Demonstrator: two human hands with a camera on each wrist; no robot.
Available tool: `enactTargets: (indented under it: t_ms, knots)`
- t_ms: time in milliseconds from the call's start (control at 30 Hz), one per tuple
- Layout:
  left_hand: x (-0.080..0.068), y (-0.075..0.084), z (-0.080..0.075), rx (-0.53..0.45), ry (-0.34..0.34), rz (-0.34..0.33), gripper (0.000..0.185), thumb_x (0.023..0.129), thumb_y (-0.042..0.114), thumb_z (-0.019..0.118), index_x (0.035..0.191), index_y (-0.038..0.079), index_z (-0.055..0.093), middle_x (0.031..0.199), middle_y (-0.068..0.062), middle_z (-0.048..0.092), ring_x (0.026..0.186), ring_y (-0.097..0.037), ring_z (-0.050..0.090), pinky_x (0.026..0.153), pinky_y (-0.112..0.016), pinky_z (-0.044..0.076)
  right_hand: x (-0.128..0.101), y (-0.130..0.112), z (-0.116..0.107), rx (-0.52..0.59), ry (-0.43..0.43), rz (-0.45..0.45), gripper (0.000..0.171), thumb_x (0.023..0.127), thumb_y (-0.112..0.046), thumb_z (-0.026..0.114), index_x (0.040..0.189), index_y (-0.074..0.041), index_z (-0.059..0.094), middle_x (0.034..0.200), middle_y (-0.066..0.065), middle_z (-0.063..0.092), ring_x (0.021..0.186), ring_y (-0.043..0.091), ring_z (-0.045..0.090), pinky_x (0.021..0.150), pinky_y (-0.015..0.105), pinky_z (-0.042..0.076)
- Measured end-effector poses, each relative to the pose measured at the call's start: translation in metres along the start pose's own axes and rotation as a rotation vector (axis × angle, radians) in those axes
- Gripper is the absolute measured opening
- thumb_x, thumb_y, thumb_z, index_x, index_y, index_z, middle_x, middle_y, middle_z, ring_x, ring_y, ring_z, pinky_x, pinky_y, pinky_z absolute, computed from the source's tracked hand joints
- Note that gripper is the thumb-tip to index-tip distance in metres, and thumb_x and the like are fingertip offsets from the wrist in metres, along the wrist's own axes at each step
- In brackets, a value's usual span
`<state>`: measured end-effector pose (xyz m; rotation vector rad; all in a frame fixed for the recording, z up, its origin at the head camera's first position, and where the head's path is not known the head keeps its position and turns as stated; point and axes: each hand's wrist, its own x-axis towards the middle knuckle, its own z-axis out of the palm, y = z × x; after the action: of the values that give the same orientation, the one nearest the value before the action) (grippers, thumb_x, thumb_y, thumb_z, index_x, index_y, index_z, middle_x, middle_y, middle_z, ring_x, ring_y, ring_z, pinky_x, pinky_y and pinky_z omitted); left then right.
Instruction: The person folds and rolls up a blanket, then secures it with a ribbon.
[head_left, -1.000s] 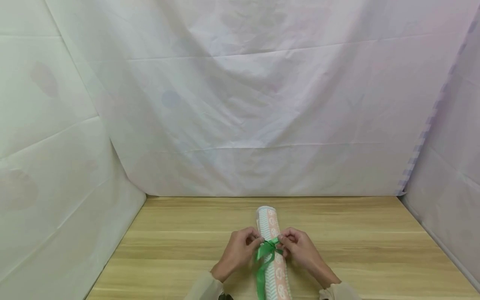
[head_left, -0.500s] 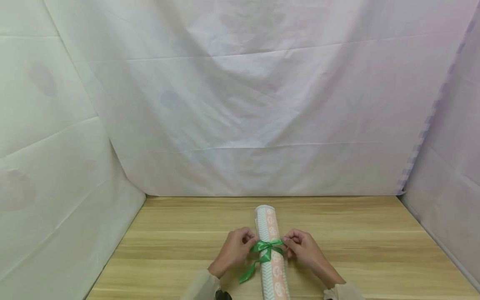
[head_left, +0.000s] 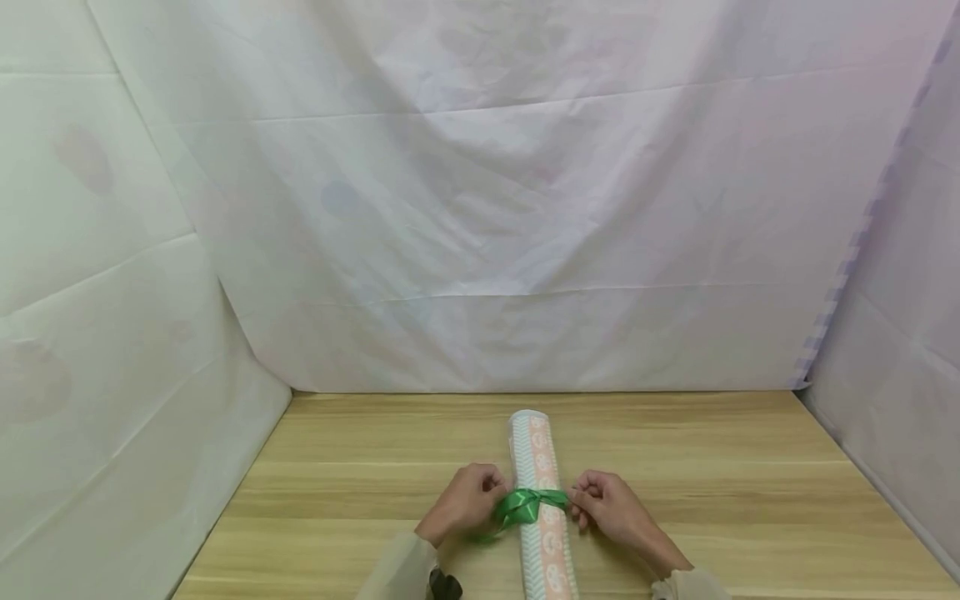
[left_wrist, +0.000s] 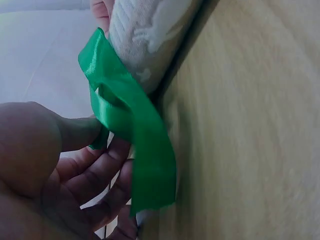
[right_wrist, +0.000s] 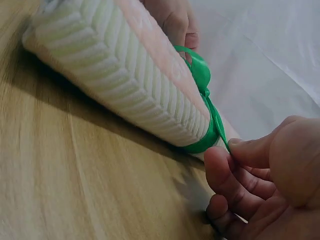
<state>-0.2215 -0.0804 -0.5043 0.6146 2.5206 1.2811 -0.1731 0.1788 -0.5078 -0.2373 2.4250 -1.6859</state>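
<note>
I see the rolled towel (head_left: 542, 508) lying lengthwise at bottom centre of the head view on the wooden table (head_left: 750, 500), w/ a green ribbon (head_left: 525, 505) tied round its middle. Left hand (head_left: 465, 504) pinches one ribbon loop, right hand (head_left: 611, 508) pinches the other end btwn thumb & forefinger. Judging by looks: towel's soft, light, squashy; ribbon's thin, slick satin, so best held close to the knot.

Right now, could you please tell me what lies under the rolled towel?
The rolled towel lies on the wooden table. The green ribbon wraps round its middle; where it passes beneath the roll is covered.
</note>
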Motion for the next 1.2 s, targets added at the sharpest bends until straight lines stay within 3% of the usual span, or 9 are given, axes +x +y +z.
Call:
enactTargets:
  t_ms: [467,733,1067,1200]
  knots:
    - [0.002,-0.004,-0.001,-0.061,-0.065,-0.068,0.018,0.099,0.015,0.060,0.082,0.008,0.065,0.074,0.001,0.061,0.064,-0.012,0.052,0.053,-0.023,0.042,0.000,0.008,0.000,-0.113,0.021,-0.003,0.016,0.101,-0.011,0.055,0.090,0.001,0.057,0.075,0.004,0.063,0.055,0.012,0.061,0.047,0.018,0.041]
    - [0.005,-0.008,-0.005,-0.181,-0.064,-0.089,0.021,0.099,0.019,0.062,0.082,0.008,0.068,0.072,0.001,0.059,0.061,-0.011,0.049,0.052,-0.022,0.041,0.001,0.009,-0.001,0.036,-0.018,0.023,0.019,0.102,-0.012,0.053,0.096,0.005,0.057,0.079,0.009,0.065,0.061,0.020,0.065,0.053,0.022,0.048]
    - [0.008,-0.009,-0.006,-0.260,-0.057,-0.130,0.023,0.102,0.028,0.055,0.100,0.010,0.069,0.095,-0.003,0.068,0.084,-0.019,0.061,0.070,-0.032,0.048,0.002,0.007,-0.003,0.088,-0.022,0.039,0.023,0.104,-0.018,0.050,0.103,0.005,0.055,0.084,0.013,0.066,0.063,0.020,0.065,0.056,0.027,0.052]
    - [0.009,-0.011,-0.007,-0.284,-0.054,-0.126,0.028,0.104,0.030,0.050,0.106,0.009,0.067,0.105,-0.004,0.068,0.089,-0.019,0.063,0.077,-0.039,0.050,0.002,0.007,-0.004,0.115,0.001,0.038,0.030,0.104,-0.022,0.051,0.112,0.007,0.053,0.085,0.015,0.067,0.063,0.021,0.065,0.056,0.028,0.052]
